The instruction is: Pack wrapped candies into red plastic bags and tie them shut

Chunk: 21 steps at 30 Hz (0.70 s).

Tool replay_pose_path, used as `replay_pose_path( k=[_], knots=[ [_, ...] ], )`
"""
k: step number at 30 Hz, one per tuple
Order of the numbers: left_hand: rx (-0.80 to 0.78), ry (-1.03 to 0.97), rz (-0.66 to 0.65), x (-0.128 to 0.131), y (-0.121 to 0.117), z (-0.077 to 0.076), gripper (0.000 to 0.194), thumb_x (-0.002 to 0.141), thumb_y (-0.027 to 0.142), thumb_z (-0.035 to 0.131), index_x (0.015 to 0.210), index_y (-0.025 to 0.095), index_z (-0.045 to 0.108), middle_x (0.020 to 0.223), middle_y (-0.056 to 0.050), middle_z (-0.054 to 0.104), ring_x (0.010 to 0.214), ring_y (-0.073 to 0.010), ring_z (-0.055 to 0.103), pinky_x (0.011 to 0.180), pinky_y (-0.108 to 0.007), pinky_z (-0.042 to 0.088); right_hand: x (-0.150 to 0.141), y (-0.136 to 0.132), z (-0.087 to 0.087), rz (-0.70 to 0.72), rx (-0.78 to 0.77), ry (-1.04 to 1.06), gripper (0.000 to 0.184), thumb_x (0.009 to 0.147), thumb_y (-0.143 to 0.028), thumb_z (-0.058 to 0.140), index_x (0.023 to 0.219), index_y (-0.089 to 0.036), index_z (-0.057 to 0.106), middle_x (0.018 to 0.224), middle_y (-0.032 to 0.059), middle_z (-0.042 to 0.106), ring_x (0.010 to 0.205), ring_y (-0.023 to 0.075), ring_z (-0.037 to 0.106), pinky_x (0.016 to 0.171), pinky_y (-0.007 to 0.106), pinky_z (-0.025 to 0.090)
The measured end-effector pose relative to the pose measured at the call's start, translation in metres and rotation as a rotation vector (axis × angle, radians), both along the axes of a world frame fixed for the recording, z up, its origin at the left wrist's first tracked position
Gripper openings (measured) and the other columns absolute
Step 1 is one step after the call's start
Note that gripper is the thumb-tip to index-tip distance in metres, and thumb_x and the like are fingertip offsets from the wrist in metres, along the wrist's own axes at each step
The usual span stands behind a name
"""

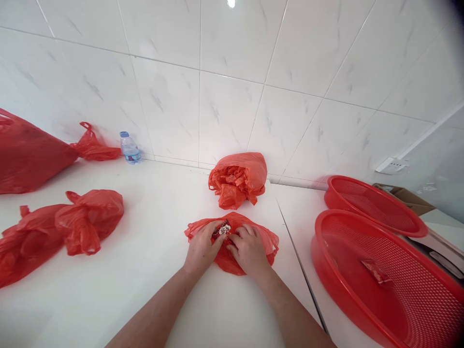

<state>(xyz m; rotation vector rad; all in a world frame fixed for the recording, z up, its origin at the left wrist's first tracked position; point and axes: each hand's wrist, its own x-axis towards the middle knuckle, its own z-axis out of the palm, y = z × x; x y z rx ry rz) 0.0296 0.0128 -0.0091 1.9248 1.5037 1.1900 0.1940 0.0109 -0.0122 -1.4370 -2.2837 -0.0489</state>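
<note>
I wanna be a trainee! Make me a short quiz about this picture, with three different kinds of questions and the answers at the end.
1. True or false: the cap on the bottle is red.
2. Which thing lies in the front basket? A: a bottle. B: a red packet. C: a glove.
3. Fill in the missing word: the left hand has its fingers on a dark packet, which is over a red ____.

Key
1. False; it is blue.
2. B.
3. The missing word is bag.
</note>
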Motion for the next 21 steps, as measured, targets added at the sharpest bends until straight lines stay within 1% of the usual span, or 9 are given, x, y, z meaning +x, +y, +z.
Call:
replay_pose_path(
  k=[5, 9, 12, 14, 16, 18, 21],
  knots=[
    [0.004, 0.034, -0.024, 0.0, 0.0, -0.002, 0.032, 0.084, 0.029, 0.048, 0.115, 0.028, 0.056, 0.112, -0.001, 0.065, 0.102, -0.021, 0.06, 0.087, -0.038, 0.05, -0.003, -0.001, 0.0, -0.006, -0.007, -0.01, 0.015, 0.082, -0.025, 0.057, 0.095, -0.025, 0.065, 0.091, 0.0066, 0.06, 0.102, 0.0267, 0.048, 0.087, 0.043, 0.038],
    [0.008, 0.077, -0.032, 0.0, 0.002, -0.004, 0.03, 0.083, 0.028, 0.049, 0.112, 0.029, 0.057, 0.111, 0.0, 0.065, 0.101, -0.0213, 0.061, 0.084, -0.037, 0.051, -0.003, 0.001, -0.005, -0.021, -0.016, 0.056, 0.015, 0.08, -0.022, 0.058, 0.093, -0.026, 0.065, 0.091, 0.0057, 0.061, 0.097, 0.0249, 0.051, 0.085, 0.041, 0.04],
    [-0.009, 0.095, -0.026, -0.001, 0.002, -0.005, 0.028, 0.082, 0.03, 0.05, 0.109, 0.029, 0.059, 0.109, 0.0, 0.066, 0.097, -0.0221, 0.062, 0.079, -0.037, 0.052, 0.004, 0.003, -0.004, -0.053, -0.003, 0.163, 0.017, 0.084, -0.025, 0.054, 0.095, -0.025, 0.066, 0.092, 0.0047, 0.062, 0.093, 0.0223, 0.054, 0.084, 0.038, 0.041],
    [-0.025, 0.092, -0.03, -0.001, 0.002, -0.006, 0.026, 0.082, 0.031, 0.051, 0.107, 0.029, 0.059, 0.106, 0.0, 0.067, 0.094, -0.0218, 0.063, 0.076, -0.036, 0.053, 0.011, 0.004, 0.001, -0.108, 0.03, 0.273, 0.022, 0.087, -0.027, 0.049, 0.102, -0.024, 0.065, 0.095, 0.0051, 0.063, 0.093, 0.021, 0.055, 0.084, 0.036, 0.042],
    [-0.03, 0.086, -0.043, -0.001, 0.001, -0.007, 0.026, 0.082, 0.031, 0.052, 0.107, 0.03, 0.059, 0.104, 0.001, 0.068, 0.092, -0.021, 0.063, 0.076, -0.035, 0.052, 0.019, 0.004, 0.006, -0.16, 0.062, 0.378, 0.025, 0.09, -0.029, 0.044, 0.104, -0.022, 0.064, 0.098, 0.0057, 0.064, 0.094, 0.02, 0.056, 0.085, 0.035, 0.043],
    [-0.022, 0.08, -0.056, 0.001, 0.001, -0.008, 0.029, 0.082, 0.03, 0.053, 0.111, 0.03, 0.056, 0.104, 0.001, 0.067, 0.092, -0.0201, 0.063, 0.077, -0.035, 0.052, 0.024, 0.004, 0.01, -0.186, 0.062, 0.456, 0.027, 0.092, -0.032, 0.041, 0.1, -0.021, 0.065, 0.097, 0.0054, 0.066, 0.094, 0.0189, 0.057, 0.084, 0.032, 0.044],
    [0.002, 0.083, -0.071, 0.005, 0.004, -0.009, 0.034, 0.082, 0.028, 0.055, 0.115, 0.028, 0.052, 0.102, -0.001, 0.067, 0.092, -0.0196, 0.063, 0.078, -0.035, 0.051, 0.028, 0.004, 0.012, -0.217, 0.024, 0.512, 0.032, 0.093, -0.034, 0.036, 0.093, -0.02, 0.065, 0.093, 0.0053, 0.067, 0.09, 0.018, 0.059, 0.08, 0.031, 0.045]
  ],
)
